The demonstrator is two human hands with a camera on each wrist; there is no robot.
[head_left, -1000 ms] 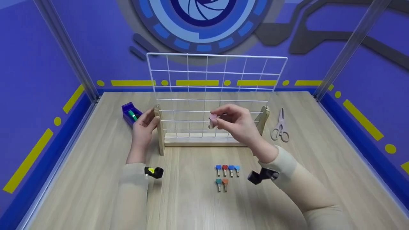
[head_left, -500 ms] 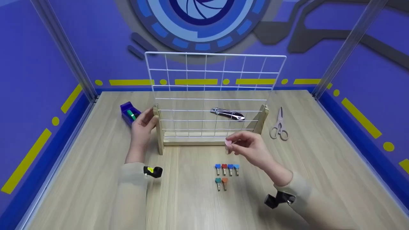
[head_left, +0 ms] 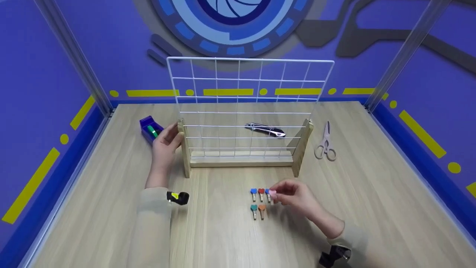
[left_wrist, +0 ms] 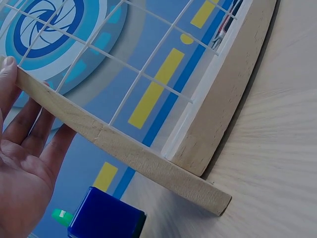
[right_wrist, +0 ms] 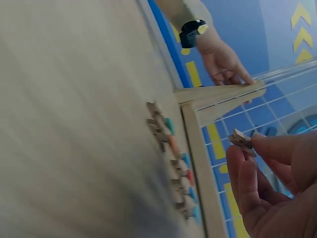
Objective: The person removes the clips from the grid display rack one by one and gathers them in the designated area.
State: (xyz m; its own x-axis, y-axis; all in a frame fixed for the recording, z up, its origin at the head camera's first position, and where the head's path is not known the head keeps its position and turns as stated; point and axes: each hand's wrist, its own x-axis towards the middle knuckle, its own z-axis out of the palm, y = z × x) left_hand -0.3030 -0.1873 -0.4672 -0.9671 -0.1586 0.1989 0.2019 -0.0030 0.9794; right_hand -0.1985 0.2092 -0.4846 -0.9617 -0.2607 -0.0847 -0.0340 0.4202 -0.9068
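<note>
Right hand [head_left: 297, 197] pinches a pink-headed wooden clip [head_left: 272, 194] between thumb and fingertips, low over the desk [head_left: 372, 208], at the right end of the upper row of clips [head_left: 260, 192] lying there; whether the held clip touches the desk cannot be told. Two more clips [head_left: 258, 210] lie just below that row. Left hand [head_left: 165, 143] rests with straight fingers against the left wooden upright [head_left: 185, 149] of the wire grid rack [head_left: 245, 108]. Just beyond that hand sits a blue box [head_left: 150, 128]. Behind the rack lies a utility knife [head_left: 266, 130]. Scissors [head_left: 326, 143] lie past the rack's right post.
</note>
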